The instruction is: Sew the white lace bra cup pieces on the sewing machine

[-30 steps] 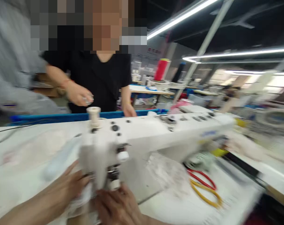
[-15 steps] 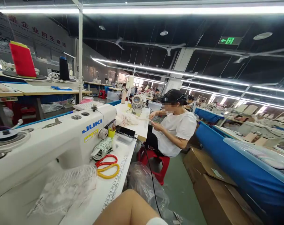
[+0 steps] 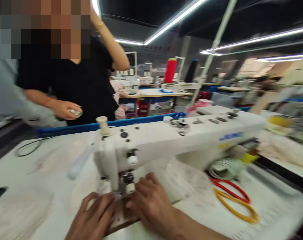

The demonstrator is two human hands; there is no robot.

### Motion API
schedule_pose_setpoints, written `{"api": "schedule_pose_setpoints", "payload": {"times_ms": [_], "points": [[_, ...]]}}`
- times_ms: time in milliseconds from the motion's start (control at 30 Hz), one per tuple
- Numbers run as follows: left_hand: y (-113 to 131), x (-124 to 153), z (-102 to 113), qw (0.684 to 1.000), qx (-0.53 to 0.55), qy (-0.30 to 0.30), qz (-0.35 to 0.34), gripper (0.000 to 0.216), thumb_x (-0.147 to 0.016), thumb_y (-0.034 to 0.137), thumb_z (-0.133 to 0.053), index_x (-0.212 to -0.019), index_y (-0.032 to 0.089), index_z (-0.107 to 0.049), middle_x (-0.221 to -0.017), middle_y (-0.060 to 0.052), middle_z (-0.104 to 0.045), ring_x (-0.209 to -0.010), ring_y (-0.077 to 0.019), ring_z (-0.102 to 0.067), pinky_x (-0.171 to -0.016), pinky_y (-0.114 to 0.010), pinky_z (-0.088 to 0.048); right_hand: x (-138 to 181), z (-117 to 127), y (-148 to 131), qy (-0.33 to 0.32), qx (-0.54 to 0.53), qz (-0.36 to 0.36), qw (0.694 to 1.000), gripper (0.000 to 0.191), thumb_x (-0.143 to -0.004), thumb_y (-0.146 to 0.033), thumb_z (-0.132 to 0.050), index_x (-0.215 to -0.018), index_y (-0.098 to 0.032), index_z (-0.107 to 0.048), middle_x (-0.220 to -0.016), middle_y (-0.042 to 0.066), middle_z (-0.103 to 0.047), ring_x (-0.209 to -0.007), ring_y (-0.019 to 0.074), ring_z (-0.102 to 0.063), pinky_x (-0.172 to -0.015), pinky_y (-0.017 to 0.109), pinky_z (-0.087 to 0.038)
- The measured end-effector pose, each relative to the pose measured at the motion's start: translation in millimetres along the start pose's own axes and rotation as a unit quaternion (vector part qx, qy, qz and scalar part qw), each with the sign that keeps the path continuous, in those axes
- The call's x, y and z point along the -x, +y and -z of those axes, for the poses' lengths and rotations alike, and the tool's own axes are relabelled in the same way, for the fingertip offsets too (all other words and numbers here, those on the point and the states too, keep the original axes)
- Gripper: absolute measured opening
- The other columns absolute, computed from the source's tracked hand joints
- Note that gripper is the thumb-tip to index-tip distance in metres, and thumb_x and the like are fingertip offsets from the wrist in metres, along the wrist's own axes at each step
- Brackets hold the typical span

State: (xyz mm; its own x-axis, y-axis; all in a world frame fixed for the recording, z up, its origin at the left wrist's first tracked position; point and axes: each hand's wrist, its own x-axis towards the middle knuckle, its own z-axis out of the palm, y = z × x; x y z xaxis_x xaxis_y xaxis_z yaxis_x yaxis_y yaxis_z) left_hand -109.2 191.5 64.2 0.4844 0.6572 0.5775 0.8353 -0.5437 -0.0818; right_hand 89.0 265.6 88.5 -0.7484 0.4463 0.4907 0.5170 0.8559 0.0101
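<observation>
Both hands are at the needle end of a white sewing machine (image 3: 151, 136), blurred by motion. My left hand (image 3: 93, 216) lies palm down left of the presser foot, its fingers bent and close together. Right of the needle bar, my right hand (image 3: 151, 201) has its fingers curled down. A brownish flat surface (image 3: 122, 213) shows between them. Whatever is under the fingertips is hidden or too small to make out. Sheer whitish lace (image 3: 184, 176) lies under the machine arm, beside my right hand.
Red-handled (image 3: 233, 190) and yellow-handled (image 3: 236, 206) scissors lie right, near a coiled pale cord (image 3: 226, 168). More pale lace (image 3: 18, 213) is at left. Beyond the blue table edge (image 3: 66, 129) stands a person in black (image 3: 73, 86), holding a small object. A red thread cone (image 3: 170, 70) is farther back.
My view has swung left from the aisle and seated co-worker to the machine's needle end. Both my hands and the standing person are now in view.
</observation>
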Motion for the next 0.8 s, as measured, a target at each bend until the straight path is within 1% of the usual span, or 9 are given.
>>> {"api": "schedule_pose_setpoints", "payload": {"times_ms": [33, 67, 133, 200, 267, 367, 467, 667, 800], "points": [[-2.1, 4.1, 5.8, 0.999, -0.033, -0.002, 0.003, 0.035, -0.098, 0.016, -0.028, -0.102, 0.019, -0.063, -0.1, -0.004, -0.07, -0.092, -0.0156, -0.064, -0.082, -0.034, -0.04, -7.4, -3.7, 0.5, 0.02, -0.042, 0.017, 0.999, 0.023, -0.092, -0.026, -0.048, -0.071, -0.017, -0.054, -0.069, 0.001, -0.058, -0.068, 0.0146, -0.052, -0.07, 0.033, -0.041], [-2.4, 5.9, 7.7, 0.998, -0.046, 0.011, 0.032, 0.036, -0.098, 0.017, -0.027, -0.101, 0.019, -0.063, -0.098, -0.005, -0.071, -0.091, -0.015, -0.063, -0.082, -0.034, -0.038, -11.1, -5.6, 1.0, 0.04, -0.073, 0.024, 0.996, 0.021, -0.091, -0.021, -0.047, -0.071, -0.017, -0.054, -0.069, 0.002, -0.058, -0.067, 0.0149, -0.051, -0.069, 0.033, -0.039], [0.5, 5.7, 3.2, 0.997, -0.054, 0.018, 0.058, 0.033, -0.098, 0.016, -0.029, -0.102, 0.017, -0.062, -0.097, -0.005, -0.071, -0.091, -0.0147, -0.063, -0.084, -0.034, -0.036, -10.2, -6.1, 1.3, 0.05, -0.113, 0.041, 0.992, 0.015, -0.09, -0.016, -0.045, -0.079, -0.016, -0.056, -0.075, 0.004, -0.059, -0.07, 0.0163, -0.051, -0.068, 0.033, -0.036], [4.3, 4.8, -5.3, 0.997, -0.051, 0.029, 0.059, 0.031, -0.098, 0.014, -0.032, -0.1, 0.017, -0.062, -0.095, -0.005, -0.071, -0.091, -0.0146, -0.062, -0.085, -0.034, -0.035, -4.8, -7.0, -0.3, 0.033, -0.121, 0.078, 0.989, 0.014, -0.09, -0.016, -0.043, -0.091, -0.016, -0.057, -0.084, 0.006, -0.061, -0.073, 0.0172, -0.052, -0.068, 0.033, -0.035], [5.8, 5.2, -11.6, 0.996, -0.047, 0.045, 0.058, 0.031, -0.098, 0.013, -0.031, -0.099, 0.017, -0.062, -0.093, -0.005, -0.071, -0.089, -0.0139, -0.062, -0.085, -0.034, -0.035, -0.6, -11.7, -2.7, 0.024, -0.109, 0.107, 0.988, 0.017, -0.09, -0.016, -0.043, -0.1, -0.017, -0.057, -0.088, 0.006, -0.062, -0.073, 0.0173, -0.052, -0.066, 0.032, -0.034], [3.6, 7.0, -13.6, 0.996, -0.046, 0.057, 0.058, 0.031, -0.098, 0.015, -0.031, -0.097, 0.018, -0.062, -0.093, -0.004, -0.071, -0.089, -0.0137, -0.062, -0.084, -0.034, -0.035, 1.1, -22.9, -5.0, 0.036, -0.087, 0.119, 0.988, 0.016, -0.089, -0.015, -0.046, -0.099, -0.018, -0.059, -0.083, 0.004, -0.063, -0.07, 0.0172, -0.051, -0.063, 0.032, -0.032], [0.8, 8.6, -12.8, 0.996, -0.063, 0.051, 0.046, 0.031, -0.099, 0.018, -0.031, -0.094, 0.02, -0.062, -0.094, -0.003, -0.071, -0.091, -0.014, -0.061, -0.085, -0.035, -0.034, 1.2, -31.2, -5.9, 0.056, -0.088, 0.123, 0.987, 0.016, -0.091, -0.019, -0.046, -0.095, -0.017, -0.06, -0.081, 0.003, -0.064, -0.066, 0.0165, -0.05, -0.061, 0.032, -0.031], [-0.2, 13.4, -20.0, 0.995, -0.061, 0.062, 0.05, 0.029, -0.098, 0.017, -0.033, -0.097, 0.018, -0.062, -0.093, -0.002, -0.071, -0.09, -0.0125, -0.06, -0.087, -0.034, -0.031, 0.1, -36.5, -7.5, 0.134, -0.075, 0.136, 0.979, 0.03, -0.097, -0.031, -0.037, -0.093, -0.017, -0.063, -0.086, 0.002, -0.068, -0.063, 0.0152, -0.049, -0.059, 0.032, -0.031], [-5.9, 17.7, -25.1, 0.996, -0.054, 0.016, 0.071, 0.023, -0.095, 0.018, -0.039, -0.104, 0.022, -0.06, -0.099, 0.001, -0.069, -0.096, -0.0147, -0.058, -0.094, -0.034, -0.029, -1.7, -44.2, -9.2, 0.166, -0.053, 0.123, 0.977, 0.04, -0.098, -0.042, -0.032, -0.091, -0.017, -0.063, -0.091, 0.002, -0.069, -0.064, 0.0153, -0.05, -0.058, 0.032, -0.03]]}}
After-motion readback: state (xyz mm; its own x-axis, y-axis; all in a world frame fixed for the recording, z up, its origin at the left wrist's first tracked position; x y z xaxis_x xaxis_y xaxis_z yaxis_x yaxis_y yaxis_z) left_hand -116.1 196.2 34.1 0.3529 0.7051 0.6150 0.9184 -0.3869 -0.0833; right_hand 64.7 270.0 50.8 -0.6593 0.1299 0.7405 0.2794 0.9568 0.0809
